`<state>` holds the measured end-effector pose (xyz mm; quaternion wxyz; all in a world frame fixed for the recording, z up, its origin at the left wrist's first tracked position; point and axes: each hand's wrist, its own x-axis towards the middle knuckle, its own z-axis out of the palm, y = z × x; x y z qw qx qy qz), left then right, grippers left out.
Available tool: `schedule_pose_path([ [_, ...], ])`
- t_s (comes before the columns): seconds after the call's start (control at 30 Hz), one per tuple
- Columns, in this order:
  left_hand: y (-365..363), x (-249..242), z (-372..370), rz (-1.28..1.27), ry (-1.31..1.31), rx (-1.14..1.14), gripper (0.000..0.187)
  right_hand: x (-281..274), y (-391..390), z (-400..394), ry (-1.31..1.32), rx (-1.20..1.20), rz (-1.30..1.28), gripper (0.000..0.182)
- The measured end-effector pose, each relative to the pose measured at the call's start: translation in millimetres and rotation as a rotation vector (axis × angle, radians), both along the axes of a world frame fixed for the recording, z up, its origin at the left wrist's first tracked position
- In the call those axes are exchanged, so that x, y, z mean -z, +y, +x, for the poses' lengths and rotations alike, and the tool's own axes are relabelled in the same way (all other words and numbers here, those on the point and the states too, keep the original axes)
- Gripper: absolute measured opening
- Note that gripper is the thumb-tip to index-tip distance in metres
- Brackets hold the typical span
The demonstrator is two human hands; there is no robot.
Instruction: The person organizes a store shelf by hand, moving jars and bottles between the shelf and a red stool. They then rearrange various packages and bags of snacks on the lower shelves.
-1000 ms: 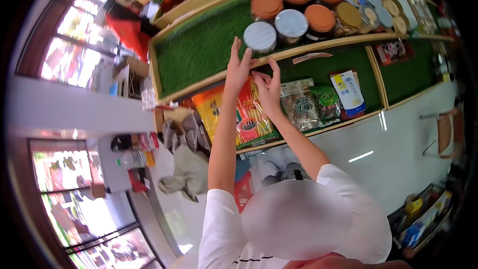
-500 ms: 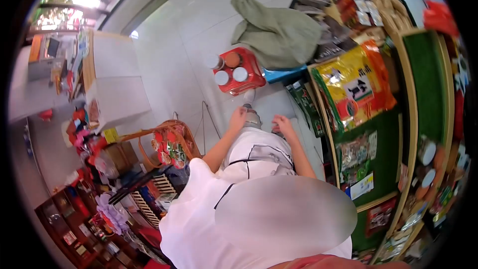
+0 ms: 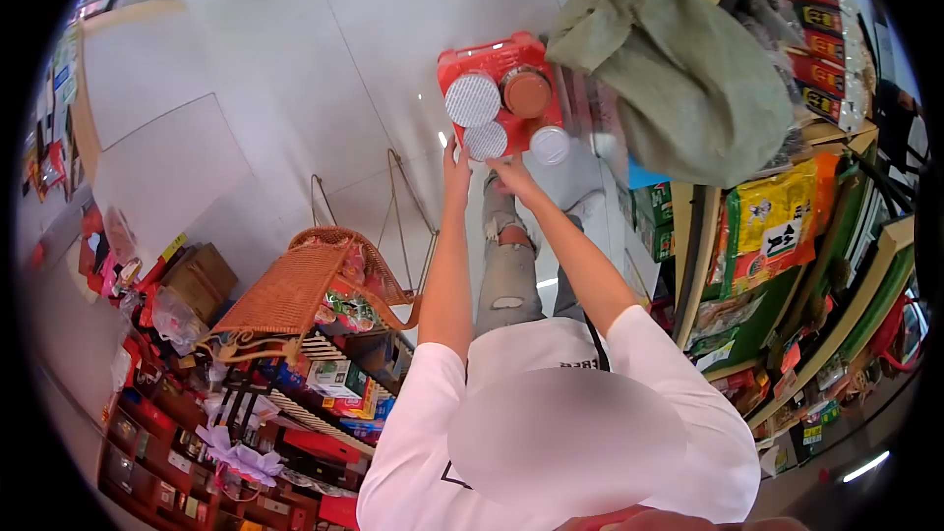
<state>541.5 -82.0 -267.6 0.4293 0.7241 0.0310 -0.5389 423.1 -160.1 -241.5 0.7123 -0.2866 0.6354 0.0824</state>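
Observation:
A red case (image 3: 541,51) with round-lidded jars stands in front of me at the top centre. Two patterned silver lids (image 3: 472,99) and an orange-brown lid (image 3: 527,92) show on it, and a whitish lid (image 3: 550,145) sits at its near right corner. My left hand (image 3: 456,173) is closed at the near left corner of the case, fingers pointing away from me. My right hand (image 3: 512,177) is closed at its near edge, below a silver lid. The fingertips of both hands are partly hidden against the case.
A green-grey cloth (image 3: 688,69) hangs over goods to the right. Beyond it are shelves with a yellow packet (image 3: 772,226) and red boxes (image 3: 819,44). At left are a wicker basket (image 3: 285,285), a cardboard box (image 3: 200,278) and a white counter (image 3: 147,118). My legs are below my hands.
Both my hands have reached forward from near my knees to the case's near edge. The view has moved closer, so the case and cloth look larger.

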Motion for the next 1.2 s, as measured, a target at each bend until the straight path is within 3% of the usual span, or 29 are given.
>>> schedule_pose_path([
  [0.07, -15.5, 15.0, 2.7, 0.009, 0.126, -0.057, 0.066, 60.9, 15.9, 15.0, -0.068, 0.084, -0.269, 0.089],
  [0.13, -24.8, 9.4, -1.9, -0.015, 0.135, -0.06, 0.066, 72.9, 36.8, 13.4, -0.062, 0.091, -0.435, 0.087],
  [0.2, -2.7, 10.9, -14.9, -0.053, 0.065, -0.059, 0.065, 49.8, 31.1, 10.3, -0.011, 0.005, -0.52, 0.084],
  [0.27, 17.9, 15.4, -30.3, -0.096, 0.013, -0.1, 0.064, 4.6, 29.0, 2.2, -0.069, 0.027, -0.363, 0.08],
  [0.3, 12.7, -27.7, -39.2, 0.008, 0.04, -0.191, 0.065, -20.5, 35.2, -4.7, -0.102, 0.049, -0.301, 0.077],
  [0.33, 41.3, -17.6, -52.0, -0.01, -0.056, -0.169, 0.066, -30.5, 49.0, -15.1, -0.158, -0.014, -0.516, 0.077],
  [0.37, 55.7, -37.2, -63.9, 0.005, -0.066, -0.219, 0.059, -32.9, 70.2, -34.0, -0.094, -0.17, -0.545, 0.082],
  [0.4, 83.2, -41.8, -74.5, -0.084, -0.151, -0.149, 0.048, -86.1, 65.1, -45.4, -0.098, -0.221, -0.441, 0.086],
  [0.47, 75.4, -130.7, -97.6, -0.072, -0.081, -0.252, 0.04, -118.6, 109.6, -73.2, -0.141, -0.315, -0.564, 0.093],
  [0.5, 86.8, -152.0, -104.3, -0.051, -0.106, -0.15, 0.04, -138.2, 123.9, -91.9, -0.329, -0.101, -0.471, 0.097],
  [0.53, 93.0, -165.5, -114.2, 0.013, -0.167, -0.109, 0.042, -163.7, 127.3, -111.3, -0.33, -0.114, -0.416, 0.099],
  [0.6, 84.8, -216.8, -135.7, -0.058, -0.127, 0.052, 0.046, -196.5, 133.8, -152.0, -0.318, -0.107, -0.549, 0.094],
  [0.67, 56.5, -256.6, -179.6, -0.149, -0.211, 0.275, 0.048, -219.5, 145.2, -192.6, -0.428, 0.241, -0.627, 0.086],
  [0.73, 40.3, -277.5, -218.5, -0.239, -0.383, 0.525, 0.048, -261.8, 128.2, -249.4, -0.482, 0.362, -0.697, 0.083],
  [0.77, 20.3, -316.4, -255.1, -0.374, -0.336, 0.546, 0.051, -283.4, 123.3, -274.5, -0.519, 0.418, -0.721, 0.081],
  [0.9, -29.6, -349.4, -379.6, -0.729, -0.424, 0.809, 0.061, -335.8, 108.5, -384.8, -0.561, 0.786, -0.976, 0.079],
  [0.97, -49.1, -403.5, -454.6, -0.852, -0.409, 1.04, 0.059, -364.9, 100.7, -448.5, -0.594, 0.979, -1.151, 0.084],
  [1.07, -85.7, -433.2, -553.5, -1.099, -0.36, 1.203, 0.062, -386.5, 92.0, -537.5, -0.423, 1.048, -1.335, 0.085],
  [1.1, -98.3, -450.8, -584.9, -1.166, -0.386, 1.263, 0.061, -414.9, 88.4, -563.2, -0.473, 1.181, -1.237, 0.081],
  [1.2, -127.2, -504.5, -675.0, -1.37, -0.295, 1.341, 0.059, -431.0, 64.0, -626.1, -0.536, 1.31, -1.476, 0.083],
])
